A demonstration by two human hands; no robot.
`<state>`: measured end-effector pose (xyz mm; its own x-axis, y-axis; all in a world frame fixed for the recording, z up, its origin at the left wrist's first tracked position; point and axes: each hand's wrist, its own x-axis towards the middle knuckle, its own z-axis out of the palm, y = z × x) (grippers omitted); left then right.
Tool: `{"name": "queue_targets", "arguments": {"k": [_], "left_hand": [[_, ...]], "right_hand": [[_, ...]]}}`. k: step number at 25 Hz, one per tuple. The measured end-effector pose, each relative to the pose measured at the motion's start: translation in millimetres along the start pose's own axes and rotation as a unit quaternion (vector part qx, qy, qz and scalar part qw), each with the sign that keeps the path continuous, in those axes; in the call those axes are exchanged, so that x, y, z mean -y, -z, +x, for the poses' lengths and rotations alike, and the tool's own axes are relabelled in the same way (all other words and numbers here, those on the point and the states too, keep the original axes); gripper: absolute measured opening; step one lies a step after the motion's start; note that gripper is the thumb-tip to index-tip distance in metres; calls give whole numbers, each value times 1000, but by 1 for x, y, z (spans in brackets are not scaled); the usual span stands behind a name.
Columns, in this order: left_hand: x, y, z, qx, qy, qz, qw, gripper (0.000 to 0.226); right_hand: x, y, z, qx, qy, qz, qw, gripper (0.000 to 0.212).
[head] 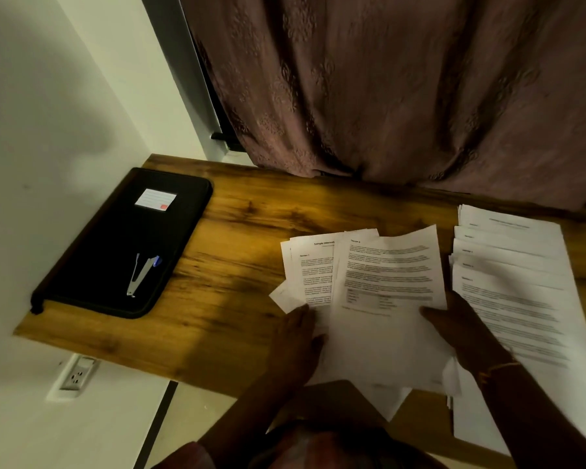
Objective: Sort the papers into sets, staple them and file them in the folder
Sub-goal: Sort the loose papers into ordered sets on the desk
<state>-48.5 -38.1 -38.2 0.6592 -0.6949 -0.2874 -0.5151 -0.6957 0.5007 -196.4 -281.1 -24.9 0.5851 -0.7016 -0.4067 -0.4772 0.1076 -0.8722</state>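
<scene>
- The flat wooden desk (244, 231) is warm honey-brown, streaked with dark, almost black grain.
- The rectangular zip folder (115, 252) is plain black.
- Its small paper label (155, 199) is white with faint ruled lines and a red square in one corner.
- The slim metal stapler (142, 274) is silver with a blue end.
- The fanned white paper sheets (386, 282) carry black print, bold headings and a grey-shaded table.
- The stacked white paper sheets (521, 299) show black print too.
- The heavy fabric curtain (386, 96) is dusty mauve-brown with a tone-on-tone floral motif.
- The plain wall (48, 113) is pale cream.
- The wall socket (77, 375) is white.
- The thin bangle (498, 368) is gold.
</scene>
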Motion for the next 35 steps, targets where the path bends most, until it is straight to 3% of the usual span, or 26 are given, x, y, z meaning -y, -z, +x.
{"name": "queue_targets", "arguments": {"k": [3,5,9,15,22,29,35], "left_hand": [[11,-3,4,49,-1,96,994,78],[23,3,8,56,6,110,992,82],[41,12,16,21,53,79,995,78],[30,17,14,-73,117,34,990,58],[21,14,9,-104,152,-126,975,61],[27,29,28,-96,216,-173,956,55],[35,32,37,-83,250,-347,900,42]], "right_hand": [[-6,-11,-6,-15,21,-26,999,49],[-10,-22,-8,-25,20,-21,999,40],[-11,-44,-11,-31,15,1,999,20],[-13,-69,-15,-27,-6,99,995,33],[-14,-74,-13,-34,-17,97,995,36],[-18,-73,-13,-25,5,61,998,32],[-16,-74,-13,-15,16,42,999,30]]}}
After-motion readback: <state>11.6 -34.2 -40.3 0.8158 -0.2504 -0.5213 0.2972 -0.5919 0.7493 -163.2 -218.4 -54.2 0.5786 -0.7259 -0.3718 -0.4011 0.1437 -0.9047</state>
